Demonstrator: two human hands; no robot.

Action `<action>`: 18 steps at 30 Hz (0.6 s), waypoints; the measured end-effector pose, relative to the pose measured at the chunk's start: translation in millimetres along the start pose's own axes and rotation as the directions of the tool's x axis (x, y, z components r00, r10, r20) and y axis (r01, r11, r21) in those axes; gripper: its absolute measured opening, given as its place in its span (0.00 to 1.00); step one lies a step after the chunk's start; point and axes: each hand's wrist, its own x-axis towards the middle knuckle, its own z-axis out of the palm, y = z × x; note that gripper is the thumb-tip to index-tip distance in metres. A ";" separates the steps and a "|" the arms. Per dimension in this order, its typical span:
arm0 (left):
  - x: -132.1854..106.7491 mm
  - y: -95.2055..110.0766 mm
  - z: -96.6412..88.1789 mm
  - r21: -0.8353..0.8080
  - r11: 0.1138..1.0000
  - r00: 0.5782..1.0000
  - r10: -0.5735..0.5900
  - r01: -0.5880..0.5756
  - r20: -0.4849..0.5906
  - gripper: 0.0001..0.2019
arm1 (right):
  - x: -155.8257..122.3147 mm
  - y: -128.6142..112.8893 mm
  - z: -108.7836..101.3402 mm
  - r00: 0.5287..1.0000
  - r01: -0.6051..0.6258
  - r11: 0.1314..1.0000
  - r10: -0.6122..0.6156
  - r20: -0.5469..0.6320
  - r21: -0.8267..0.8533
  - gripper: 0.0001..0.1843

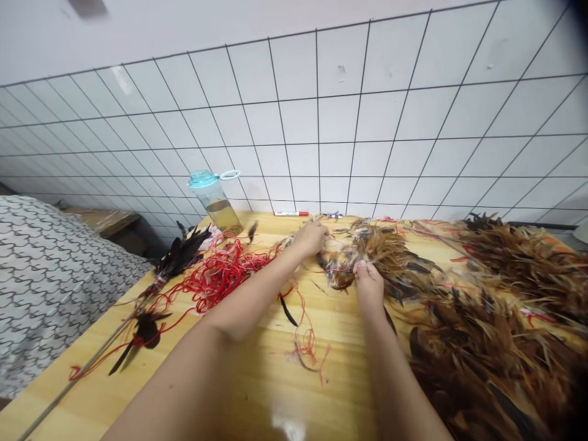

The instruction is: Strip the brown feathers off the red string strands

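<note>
- wood tbl [257, 398]: pale, far edge against white tile wall [294, 122], black wire grid [318, 122] flat on the tiles; L edge runs beside grey patterned cloth [50, 288]
- big brown-black feather heap [487, 349] fills R side of tbl, reaches near edge of view
- L hand [310, 239] and R hand [368, 285] both on brown feather bunch [367, 257], mid-tbl, at inner end of heap; work in hand looks like handling this bunch w/ thread
- L fingers [316, 233] curled closed over bunch, seem to grip; R fingers [362, 268] pinched in, tips buried, exact grip hidden
- red thread tangle [225, 275] lies L of hands, thin strand seems to enter bunch; any next pull needs slack, else snag
- thin wooden stick [87, 367] w/ dark feather tufts [177, 260] lies diagonally, near L tbl edge
- open room: bare wood nearest, between forearms
- plastic bottle w/ teal lid [214, 202] at far edge, near tangle; small red-capped marker [290, 213] lies by wall
</note>
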 end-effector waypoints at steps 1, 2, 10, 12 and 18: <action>10.5 1.5 6.2 -0.004 1.000 1.000 0.001 -0.001 0.000 0.11 | -0.3 0.1 0.5 1.000 -0.007 1.000 0.007 -0.006 0.000 0.23; 19.3 2.8 12.8 -0.011 1.000 1.000 0.000 0.000 0.003 0.11 | -0.6 0.3 1.1 1.000 -0.016 1.000 0.016 -0.016 0.001 0.23; 33.6 -7.3 31.6 -0.207 0.978 0.999 -0.046 0.040 -0.024 0.06 | -5.4 -1.9 10.6 1.000 -0.026 1.000 0.026 -0.002 -0.011 0.23; 24.7 -14.1 22.0 -0.291 0.953 0.993 -0.102 0.078 -0.065 0.05 | -6.8 -3.7 11.5 0.999 -0.033 0.999 0.033 0.011 -0.020 0.23; -24.1 -34.1 -11.3 -0.552 0.824 0.968 -0.224 0.125 -0.114 0.03 | -9.2 -6.8 9.2 0.999 -0.024 0.997 0.027 0.045 -0.079 0.24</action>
